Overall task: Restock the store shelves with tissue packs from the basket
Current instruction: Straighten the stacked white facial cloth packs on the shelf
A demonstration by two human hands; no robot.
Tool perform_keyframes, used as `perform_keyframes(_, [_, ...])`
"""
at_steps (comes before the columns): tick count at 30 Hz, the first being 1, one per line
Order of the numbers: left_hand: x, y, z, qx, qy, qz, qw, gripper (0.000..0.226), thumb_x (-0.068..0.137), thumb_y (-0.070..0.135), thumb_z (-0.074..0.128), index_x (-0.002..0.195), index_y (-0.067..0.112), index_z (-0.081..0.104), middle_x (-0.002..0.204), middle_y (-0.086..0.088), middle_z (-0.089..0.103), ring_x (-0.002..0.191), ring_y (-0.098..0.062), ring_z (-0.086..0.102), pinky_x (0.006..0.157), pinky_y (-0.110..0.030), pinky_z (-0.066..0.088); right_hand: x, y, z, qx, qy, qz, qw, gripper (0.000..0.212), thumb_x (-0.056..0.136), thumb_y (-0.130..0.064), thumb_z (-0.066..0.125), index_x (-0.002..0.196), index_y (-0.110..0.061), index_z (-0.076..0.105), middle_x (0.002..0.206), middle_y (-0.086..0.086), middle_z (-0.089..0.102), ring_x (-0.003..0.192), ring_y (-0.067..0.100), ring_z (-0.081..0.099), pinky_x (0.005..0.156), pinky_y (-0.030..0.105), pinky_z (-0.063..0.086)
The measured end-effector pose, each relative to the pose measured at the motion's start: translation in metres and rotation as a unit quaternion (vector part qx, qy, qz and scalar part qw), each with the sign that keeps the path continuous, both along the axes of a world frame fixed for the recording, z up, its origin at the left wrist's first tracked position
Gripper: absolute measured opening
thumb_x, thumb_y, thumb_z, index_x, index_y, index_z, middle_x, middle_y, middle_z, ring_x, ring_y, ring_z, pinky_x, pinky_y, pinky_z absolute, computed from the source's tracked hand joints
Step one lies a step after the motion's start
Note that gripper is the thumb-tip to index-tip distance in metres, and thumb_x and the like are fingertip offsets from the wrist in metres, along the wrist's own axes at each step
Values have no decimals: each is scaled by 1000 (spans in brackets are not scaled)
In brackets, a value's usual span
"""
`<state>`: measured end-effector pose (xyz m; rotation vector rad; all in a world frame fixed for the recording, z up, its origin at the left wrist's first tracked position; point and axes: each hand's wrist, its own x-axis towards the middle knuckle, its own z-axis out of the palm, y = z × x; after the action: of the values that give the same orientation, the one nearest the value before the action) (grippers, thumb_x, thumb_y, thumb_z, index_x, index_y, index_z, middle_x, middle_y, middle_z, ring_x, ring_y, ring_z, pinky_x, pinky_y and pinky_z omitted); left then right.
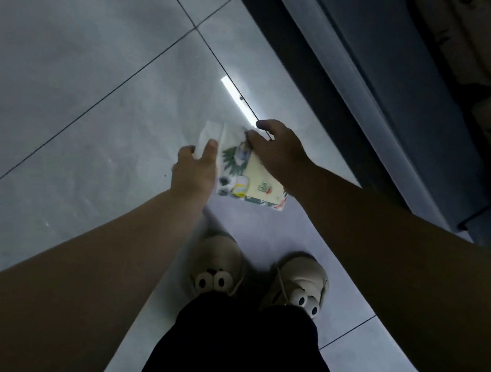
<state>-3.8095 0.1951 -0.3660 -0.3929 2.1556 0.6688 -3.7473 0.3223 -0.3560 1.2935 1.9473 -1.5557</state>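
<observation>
One tissue pack [250, 175], printed with green leaves on pale yellow, hangs in the air between our two hands, above the grey tiled floor [84, 60] and just ahead of our feet. Our left hand [194, 169] grasps its white near-left end, thumb laid on top and fingers tucked behind. Our right hand [274, 154] grips the far right corner, fingers curled over the edge. Below, we count two beige shoes, left shoe [216, 266] and right shoe [300, 284], each with a pair of toy eyes. To the right runs the dark blue shelf base [428, 130]; above it sit at least two pale wrapped bundles [469, 34], dim and blurred.
</observation>
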Motion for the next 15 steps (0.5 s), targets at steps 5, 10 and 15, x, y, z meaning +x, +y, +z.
perform_keyframes(5, [-15,1,-7,-23,-2,-224,974,112,69,79,58,153,14,22,148,-18,35,137,-36,36,112,-47,33,12,-25,-33,-40,-181,-60,981,110,68,-83,52,149,-14,27,144,18,38,129,36,43,107,50,39])
perform_keyframes(10, [-19,-30,-16,31,-58,-159,985,129,35,63,82,145,24,25,132,-10,52,116,-32,58,98,-46,51,11,-32,-32,-5,-141,3,990,80,86,-68,52,147,-19,36,140,13,46,130,31,41,105,40,39])
perform_keyframes(15, [-7,-44,16,115,-102,-53,987,64,71,39,81,122,12,55,99,-2,69,71,-8,71,58,-16,55,26,-24,-3,94,-160,-41,982,72,89,-53,60,146,-17,36,142,10,43,132,29,37,102,39,38])
